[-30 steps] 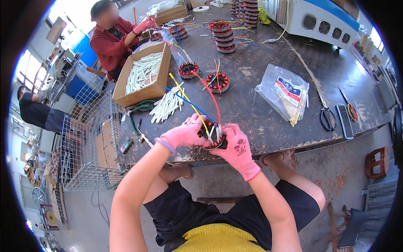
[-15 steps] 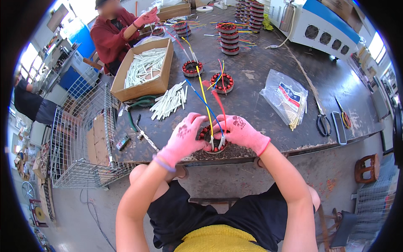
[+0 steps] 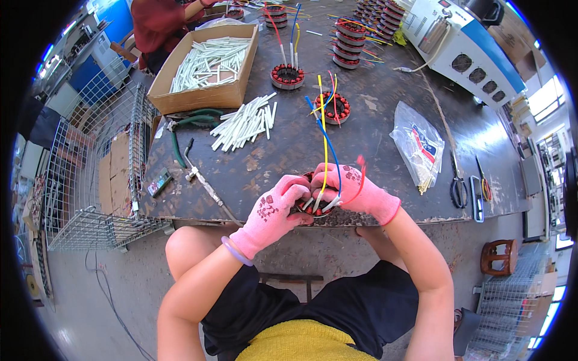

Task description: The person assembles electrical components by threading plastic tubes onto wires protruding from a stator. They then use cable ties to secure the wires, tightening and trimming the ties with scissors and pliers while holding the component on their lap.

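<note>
At the table's near edge sits a motor stator (image 3: 312, 210) with red windings. Yellow (image 3: 326, 141), blue (image 3: 330, 150) and red wires rise from it, with white sleeves at their bases. My left hand (image 3: 274, 210), in a pink glove, is closed on the stator's left side. Opposite it, my right hand (image 3: 355, 191), also gloved in pink, has its fingers curled over the stator's right rim, beside the wires. Its fingertips are partly hidden. Beyond my hands stand two more stators, one with sleeved upright wires (image 3: 287, 77) and one with loose wires (image 3: 332, 108).
To the left are a cardboard box (image 3: 161, 95) of white sleeves, a sleeve pile (image 3: 245, 123), green-handled pliers (image 3: 195, 118) and a metal torch-like tool (image 3: 201, 179). Scissors (image 3: 459, 189), a phone (image 3: 477, 200) and a plastic bag (image 3: 412, 141) lie right. A co-worker (image 3: 158, 27) sits far left.
The view has shifted, so the table's things appear moved. My right hand's fingers have curled lower around the stator's right side, and the red wire now bends over that hand.
</note>
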`<state>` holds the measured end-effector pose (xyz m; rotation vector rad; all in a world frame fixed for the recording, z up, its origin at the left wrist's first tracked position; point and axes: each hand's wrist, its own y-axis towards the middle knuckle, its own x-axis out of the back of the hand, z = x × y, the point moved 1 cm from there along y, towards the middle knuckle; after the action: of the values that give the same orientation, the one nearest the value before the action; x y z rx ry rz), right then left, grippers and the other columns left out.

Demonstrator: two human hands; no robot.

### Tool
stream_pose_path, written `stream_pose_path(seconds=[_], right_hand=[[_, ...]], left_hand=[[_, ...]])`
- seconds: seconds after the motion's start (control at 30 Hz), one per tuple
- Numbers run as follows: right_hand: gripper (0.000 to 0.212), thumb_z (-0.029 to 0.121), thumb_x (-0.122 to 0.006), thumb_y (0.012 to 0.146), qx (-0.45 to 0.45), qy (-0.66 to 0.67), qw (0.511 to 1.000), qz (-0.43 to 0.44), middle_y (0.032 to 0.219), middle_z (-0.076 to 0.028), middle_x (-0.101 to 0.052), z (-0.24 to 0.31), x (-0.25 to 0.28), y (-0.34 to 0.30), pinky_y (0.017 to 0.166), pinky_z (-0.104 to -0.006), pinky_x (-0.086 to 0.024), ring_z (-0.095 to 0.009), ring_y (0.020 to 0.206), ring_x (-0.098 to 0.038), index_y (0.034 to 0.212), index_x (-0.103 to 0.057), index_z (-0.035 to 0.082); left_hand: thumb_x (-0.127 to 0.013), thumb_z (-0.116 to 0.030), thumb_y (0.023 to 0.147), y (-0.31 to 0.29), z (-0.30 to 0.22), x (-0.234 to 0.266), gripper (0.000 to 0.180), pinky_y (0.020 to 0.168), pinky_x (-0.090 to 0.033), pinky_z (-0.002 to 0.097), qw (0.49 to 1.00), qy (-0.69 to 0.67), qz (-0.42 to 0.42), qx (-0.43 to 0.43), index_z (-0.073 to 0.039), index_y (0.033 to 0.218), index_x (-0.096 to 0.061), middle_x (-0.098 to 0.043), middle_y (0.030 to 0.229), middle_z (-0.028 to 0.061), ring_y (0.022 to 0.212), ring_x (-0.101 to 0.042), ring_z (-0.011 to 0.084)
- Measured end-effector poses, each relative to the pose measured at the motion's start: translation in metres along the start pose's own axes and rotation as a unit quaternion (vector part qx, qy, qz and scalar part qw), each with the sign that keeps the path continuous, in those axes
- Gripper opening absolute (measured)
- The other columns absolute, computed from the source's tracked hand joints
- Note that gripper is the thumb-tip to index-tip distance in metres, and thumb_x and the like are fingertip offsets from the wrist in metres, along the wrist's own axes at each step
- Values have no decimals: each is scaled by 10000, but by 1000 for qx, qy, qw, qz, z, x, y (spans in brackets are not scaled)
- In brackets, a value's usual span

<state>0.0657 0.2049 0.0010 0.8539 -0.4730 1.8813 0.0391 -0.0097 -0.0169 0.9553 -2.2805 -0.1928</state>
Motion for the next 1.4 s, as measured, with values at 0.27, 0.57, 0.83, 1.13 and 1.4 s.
stream_pose_path(seconds=[0.27, 0.57, 0.83, 1.13, 1.4], right_hand=[[179, 191, -672, 861, -17, 75, 996, 38, 984, -123, -646, 6, 8, -3, 835, -381, -502, -289, 941, -635, 976, -691, 55], [243, 162, -657, 874, -20, 133, 981, 143, 1138, -93, -653, 19, 22, -4, 945, -377, -468, -265, 1060, -605, 1098, -701, 81], [367, 382, -748, 757, -72, -3, 993, 94, 981, -117, -615, 21, 19, 1, 802, -404, -500, -301, 950, -628, 953, -666, 83], [221, 183, -690, 833, -62, 42, 993, -96, 939, -105, -627, 4, 15, -28, 799, -369, -514, -268, 923, -637, 1004, -671, 45], [255, 16, -619, 869, -62, 145, 980, -125, 1059, -102, -668, 16, -21, -64, 835, -353, -526, -255, 994, -664, 1115, -658, 73]], left_hand=[[-826, -44, 637, -3, 8, -4, 441, 890, -517, 409, 996, -7, -20, -82, -79, 1010, -593, -572, 1160, 97, 1152, -561, 344], [-825, -57, 625, -6, 11, -8, 346, 922, -500, 420, 998, -31, -26, -49, -83, 925, -656, -599, 1109, 68, 1170, -554, 327], [-826, -50, 620, 1, 14, -3, 416, 963, -470, 463, 990, 63, 28, -125, -88, 979, -618, -591, 1121, 81, 1194, -537, 341], [-820, -98, 627, 3, 8, -3, 387, 994, -448, 458, 988, 94, 28, -122, -99, 961, -625, -600, 1106, 60, 1204, -530, 335], [-815, -89, 627, 2, 11, -7, 366, 980, -451, 448, 990, 83, 22, -113, -97, 941, -627, -608, 1088, 54, 1186, -540, 326]])
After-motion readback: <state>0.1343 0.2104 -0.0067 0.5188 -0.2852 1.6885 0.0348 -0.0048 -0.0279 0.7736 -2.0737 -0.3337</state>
